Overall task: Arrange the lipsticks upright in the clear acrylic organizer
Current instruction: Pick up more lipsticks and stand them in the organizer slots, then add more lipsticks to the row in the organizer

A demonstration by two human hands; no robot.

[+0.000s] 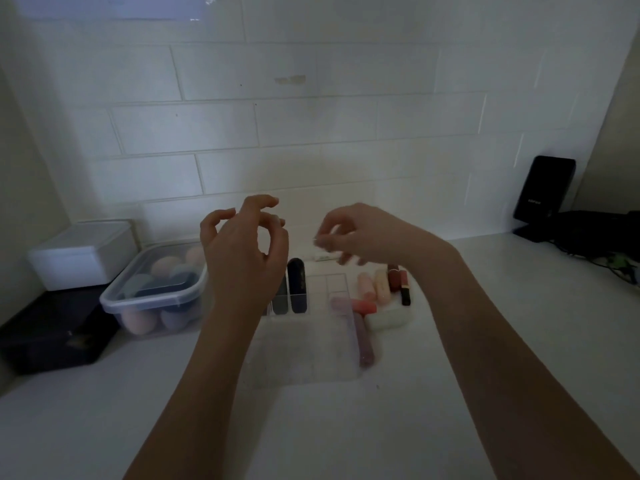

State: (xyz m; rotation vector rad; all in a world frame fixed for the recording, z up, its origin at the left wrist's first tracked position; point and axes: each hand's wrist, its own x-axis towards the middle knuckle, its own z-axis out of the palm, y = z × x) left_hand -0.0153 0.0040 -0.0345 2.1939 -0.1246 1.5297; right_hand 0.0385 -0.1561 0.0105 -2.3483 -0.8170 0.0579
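The clear acrylic organizer [327, 284] stands on the white counter between my arms. A dark lipstick [297, 289] stands upright in one of its cells, with a grey one [280, 301] beside it. To its right lie several loose lipsticks: pink ones [366, 287], a dark red one [394, 278], a coral one [363, 306] and a long mauve tube [363, 344]. My left hand [242, 251] hovers above the organizer's left side, fingers apart and curled, holding nothing. My right hand [363, 237] hovers above the loose lipsticks, blurred, fingers loosely curled.
A clear lidded tub [156, 289] of makeup sponges sits at the left, with a white box [83, 258] and a black case [52, 337] beyond it. A black stand [543, 188] and dark cables [595, 237] occupy the back right. A tiled wall rises close behind.
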